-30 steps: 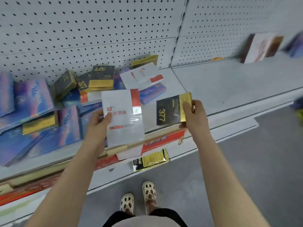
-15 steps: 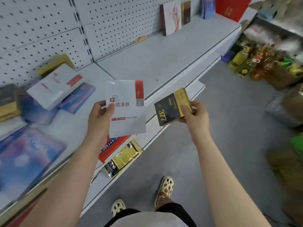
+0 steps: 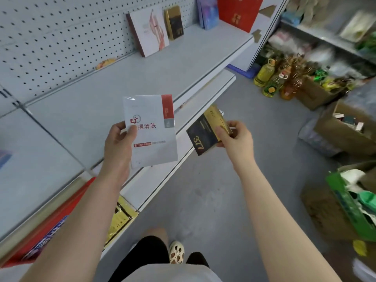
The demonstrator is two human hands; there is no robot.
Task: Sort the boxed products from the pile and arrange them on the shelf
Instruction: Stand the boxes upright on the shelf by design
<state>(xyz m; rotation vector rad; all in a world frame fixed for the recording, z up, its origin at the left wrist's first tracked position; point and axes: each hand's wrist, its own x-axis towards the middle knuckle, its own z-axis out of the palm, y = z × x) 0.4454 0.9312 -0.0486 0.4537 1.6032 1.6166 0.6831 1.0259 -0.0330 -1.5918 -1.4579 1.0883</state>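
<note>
My left hand [image 3: 120, 143] grips a flat white box with a red corner band [image 3: 151, 129] by its left edge, held over the front of the grey shelf [image 3: 97, 110]. To its right, my right hand [image 3: 234, 137] pinches a black and gold box marked 377 [image 3: 205, 131], just past the shelf's front edge. Standing at the back of the shelf are a white and brown box [image 3: 150, 29], a black and gold box [image 3: 174, 22], a bluish box [image 3: 207, 13] and a red box [image 3: 238, 11]. The pile is out of view on the left.
A white pegboard wall [image 3: 61, 37] backs the shelf. Red and gold packets [image 3: 120, 218] lie on the lower shelf. On the floor to the right stand oil bottles [image 3: 264, 74], cardboard boxes [image 3: 343, 127] and a green box [image 3: 354, 202]. My feet stand on the grey floor [image 3: 203, 190].
The view has swung right, away from the pile of boxes toward the right part of the shelf. Both hands have carried their boxes along, keeping the same hold.
</note>
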